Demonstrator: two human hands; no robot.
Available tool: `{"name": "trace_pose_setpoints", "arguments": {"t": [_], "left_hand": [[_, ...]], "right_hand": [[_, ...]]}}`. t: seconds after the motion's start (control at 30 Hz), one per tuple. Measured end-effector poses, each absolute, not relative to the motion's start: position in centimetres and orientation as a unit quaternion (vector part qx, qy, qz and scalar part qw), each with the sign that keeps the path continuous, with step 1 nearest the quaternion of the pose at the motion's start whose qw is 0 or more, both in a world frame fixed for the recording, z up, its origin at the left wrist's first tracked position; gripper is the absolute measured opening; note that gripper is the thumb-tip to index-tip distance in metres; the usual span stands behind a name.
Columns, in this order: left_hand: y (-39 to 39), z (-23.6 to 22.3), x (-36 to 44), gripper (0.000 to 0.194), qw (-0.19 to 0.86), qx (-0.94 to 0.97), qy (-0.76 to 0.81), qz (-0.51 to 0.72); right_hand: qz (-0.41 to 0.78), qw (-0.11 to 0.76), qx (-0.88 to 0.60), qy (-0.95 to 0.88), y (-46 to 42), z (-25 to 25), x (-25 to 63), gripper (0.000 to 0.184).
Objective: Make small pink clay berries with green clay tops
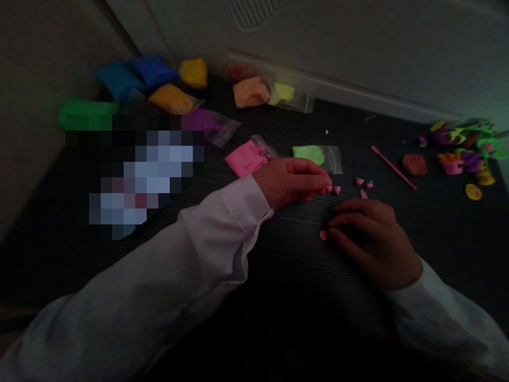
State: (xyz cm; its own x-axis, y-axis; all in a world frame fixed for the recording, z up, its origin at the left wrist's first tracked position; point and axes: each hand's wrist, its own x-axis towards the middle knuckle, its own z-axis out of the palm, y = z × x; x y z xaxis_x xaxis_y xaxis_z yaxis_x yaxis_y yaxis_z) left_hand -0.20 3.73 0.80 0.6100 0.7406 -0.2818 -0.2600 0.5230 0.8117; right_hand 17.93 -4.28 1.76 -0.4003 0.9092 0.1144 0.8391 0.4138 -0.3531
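The left forearm point(191, 249) slants inward across the dark counter point(286, 281), its wrist beside a pink packet point(243, 159). The left hand point(284, 183) is turned side-on, fingers pinched on a small pink piece point(329, 188) just above the counter. A flat pink disc point(323, 235) lies just beside the right hand point(369, 233), palm down, fingers curled with tips close together; whether they grip anything, I cannot tell.
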Motion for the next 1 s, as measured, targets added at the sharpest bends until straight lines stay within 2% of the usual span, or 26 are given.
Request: {"name": "trace_pose_setpoints", "arguments": {"t": [0.5,1.0], "left_hand": [[3.7,0.8,-0.2,0.003,0.815,0.377,0.316,0.308],[3.7,0.9,-0.2,0.002,0.819,0.374,0.309,0.307]], "right_hand": [[0.171,0.132,-0.524,-0.824,-4.3,1.9,17.7,0.010],[0.104,0.159,-0.535,-0.823,-4.1,1.8,15.4,0.017]]}}
